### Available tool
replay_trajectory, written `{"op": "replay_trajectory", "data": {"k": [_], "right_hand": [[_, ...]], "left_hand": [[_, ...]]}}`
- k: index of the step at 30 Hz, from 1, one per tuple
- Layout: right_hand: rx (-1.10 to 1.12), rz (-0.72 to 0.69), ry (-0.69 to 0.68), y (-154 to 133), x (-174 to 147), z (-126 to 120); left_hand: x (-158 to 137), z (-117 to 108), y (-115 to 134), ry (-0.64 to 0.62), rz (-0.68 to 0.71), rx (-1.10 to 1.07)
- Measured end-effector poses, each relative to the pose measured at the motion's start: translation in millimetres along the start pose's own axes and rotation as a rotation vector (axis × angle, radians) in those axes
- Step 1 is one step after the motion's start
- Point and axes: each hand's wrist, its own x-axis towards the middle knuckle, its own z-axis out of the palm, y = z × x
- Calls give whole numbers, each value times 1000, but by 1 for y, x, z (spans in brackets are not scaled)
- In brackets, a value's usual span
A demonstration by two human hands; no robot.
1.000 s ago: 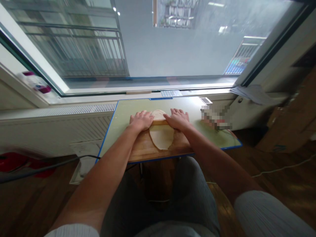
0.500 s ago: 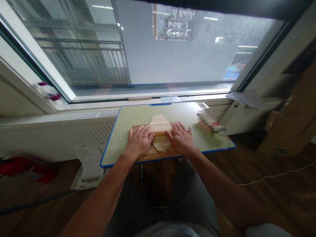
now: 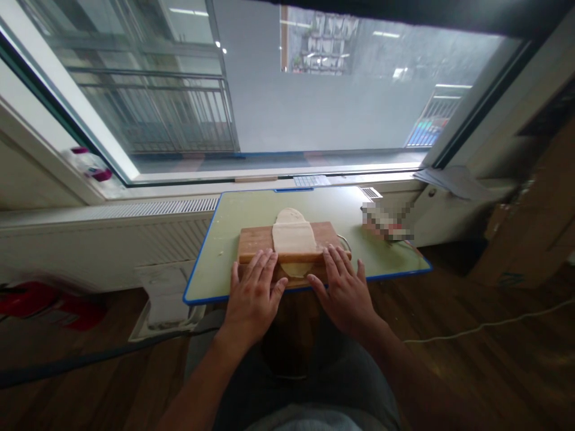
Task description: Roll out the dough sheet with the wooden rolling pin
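A wooden rolling pin (image 3: 297, 257) lies crosswise over a flat, pale sheet of dough (image 3: 294, 236). The dough is an elongated oval, longer from front to back, and it rests on a wooden cutting board (image 3: 256, 240). On the pin's left part lie the outstretched fingers of my left hand (image 3: 254, 296), palm down and thumb pointing inward. My right hand (image 3: 347, 293) rests the same way on the right part, its fingers straight and not wrapped round the pin. Both hands are open, at the near edge of the board.
The board sits on a small pale green table (image 3: 236, 209) with a blue rim. A blurred-out object (image 3: 386, 222) is on its right side. Beyond stand a radiator (image 3: 148, 239) and a window; a red fire extinguisher (image 3: 49, 305) is at left, a cardboard box (image 3: 525, 239) at right.
Both hands have rolled the pin toward me, from the middle of the board to its near part. More of the dough and the board now shows behind the pin.
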Motion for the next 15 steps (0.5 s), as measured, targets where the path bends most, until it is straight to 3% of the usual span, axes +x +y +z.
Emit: {"op": "replay_trajectory", "data": {"k": [9, 15], "right_hand": [[20, 92, -93, 1, 56, 13], [11, 96, -187, 4, 101, 11]], "left_hand": [[57, 11, -1, -71, -81, 25], [101, 11, -4, -200, -119, 87]]}}
